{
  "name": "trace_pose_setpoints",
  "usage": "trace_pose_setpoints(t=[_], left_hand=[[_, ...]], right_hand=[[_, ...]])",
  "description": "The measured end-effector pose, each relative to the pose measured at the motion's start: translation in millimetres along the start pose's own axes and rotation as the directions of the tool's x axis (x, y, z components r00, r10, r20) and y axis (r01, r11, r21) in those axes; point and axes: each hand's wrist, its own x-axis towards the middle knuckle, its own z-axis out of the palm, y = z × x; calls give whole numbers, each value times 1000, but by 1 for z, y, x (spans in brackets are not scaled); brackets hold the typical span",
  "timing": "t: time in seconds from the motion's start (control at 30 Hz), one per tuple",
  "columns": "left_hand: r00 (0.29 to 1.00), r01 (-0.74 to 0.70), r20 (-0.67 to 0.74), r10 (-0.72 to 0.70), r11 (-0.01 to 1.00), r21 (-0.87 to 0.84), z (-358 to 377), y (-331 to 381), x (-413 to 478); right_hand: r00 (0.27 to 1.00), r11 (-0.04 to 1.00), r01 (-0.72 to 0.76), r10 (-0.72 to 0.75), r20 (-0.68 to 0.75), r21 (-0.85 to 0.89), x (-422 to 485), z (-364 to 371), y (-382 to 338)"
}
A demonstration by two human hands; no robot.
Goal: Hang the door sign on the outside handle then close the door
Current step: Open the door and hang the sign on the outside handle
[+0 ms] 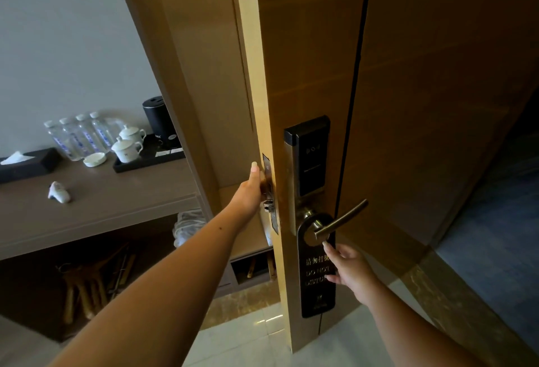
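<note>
The wooden door [309, 60] stands open, its edge turned toward me. A black "DO NOT DISTURB" sign [316, 288] hangs by its hole on the metal lever handle [341, 220], below the black card-reader lock [312, 156]. My right hand [351, 272] holds the sign's right edge, thumb on its face and index finger touching up near the lever. My left hand [252, 188] grips the door's edge at the latch plate [269, 191]; its fingers wrap behind the door and are hidden.
Left of the door a brown shelf [96, 206] carries several water bottles [78, 137], two lidded cups [128, 143], a black kettle [157, 121] and a tissue box [29, 162]. Wooden hangers lie under the shelf. Blue carpet [501, 235] lies at the right.
</note>
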Motion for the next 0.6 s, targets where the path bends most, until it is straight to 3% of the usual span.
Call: trace_pose_setpoints(t=[0.17,0.37,0.6], left_hand=[[999,-29,35,27,998,63,-4,3,2],[978,-131,186,88,964,232,-4,9,4],[853,-251,521,27,897,365,10,28,0]], right_hand=[[993,998,68,-69,-93,-17,-1,-5,-1],[982,970,121,-86,-169,212,-14,-31,-13],[918,945,157,-32,-395,288,-52,-58,-39]])
